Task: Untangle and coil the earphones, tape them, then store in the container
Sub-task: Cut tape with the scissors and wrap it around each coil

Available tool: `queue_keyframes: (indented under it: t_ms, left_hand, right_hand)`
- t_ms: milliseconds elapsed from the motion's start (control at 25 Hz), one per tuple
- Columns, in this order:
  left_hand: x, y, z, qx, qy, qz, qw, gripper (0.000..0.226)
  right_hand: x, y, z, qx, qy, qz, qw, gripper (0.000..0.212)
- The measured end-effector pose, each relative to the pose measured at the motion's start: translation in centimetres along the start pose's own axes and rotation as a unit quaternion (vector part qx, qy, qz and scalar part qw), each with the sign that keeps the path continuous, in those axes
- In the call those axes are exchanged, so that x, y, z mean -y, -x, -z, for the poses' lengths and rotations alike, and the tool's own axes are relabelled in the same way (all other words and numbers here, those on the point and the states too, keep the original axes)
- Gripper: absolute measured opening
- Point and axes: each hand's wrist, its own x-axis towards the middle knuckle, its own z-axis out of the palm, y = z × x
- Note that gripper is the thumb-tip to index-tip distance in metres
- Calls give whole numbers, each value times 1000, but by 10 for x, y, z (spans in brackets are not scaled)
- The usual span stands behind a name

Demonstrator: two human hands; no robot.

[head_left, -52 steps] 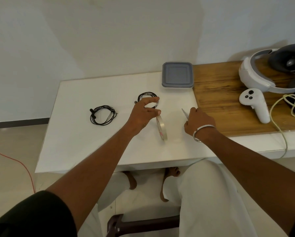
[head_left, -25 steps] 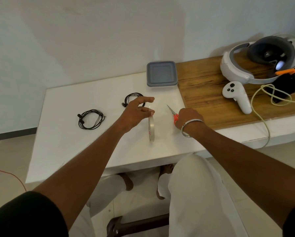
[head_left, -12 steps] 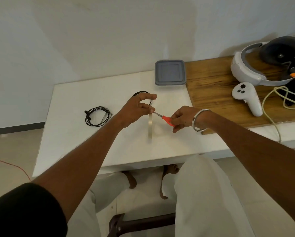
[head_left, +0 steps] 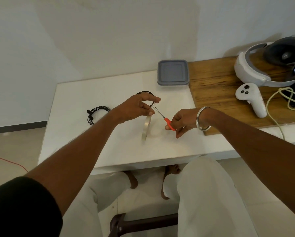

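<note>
My left hand (head_left: 136, 108) pinches the top of a clear tape roll (head_left: 146, 128) that stands on edge on the white table (head_left: 78, 134). Half hidden behind that hand lies a coiled black earphone (head_left: 145, 92). My right hand (head_left: 182, 121) grips small orange-handled scissors (head_left: 162, 116), whose open blades point at the tape just below my left fingers. A second coiled black earphone (head_left: 96, 115) lies to the left on the table. The grey lidded container (head_left: 173, 72) sits at the back edge.
A wooden board (head_left: 215, 89) covers the table's right side and carries a white headset (head_left: 256, 65), a white controller (head_left: 251, 98) and a pale cable (head_left: 278, 106). The wall stands right behind the table. My knees are under the front edge.
My right hand picked the scissors up from the table and brought the blades left to the tape at my left fingers. My left hand stayed on the tape roll.
</note>
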Motion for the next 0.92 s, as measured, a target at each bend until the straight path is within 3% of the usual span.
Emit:
queue_keyframes:
  t_ms: [120, 440, 920]
  left_hand:
    - [1, -1, -2, 14, -15, 3, 1000, 53]
    - [3, -2, -5, 19, -4, -2, 1000, 54]
    - [8, -4, -7, 12, 31, 10, 999, 60]
  right_hand:
    - [1, -1, -2, -1, 15, 17, 1000, 47]
    - [-1, 3, 1, -11, 88, 58, 994, 46]
    - [-11, -8, 8, -113, 210, 113, 965, 29]
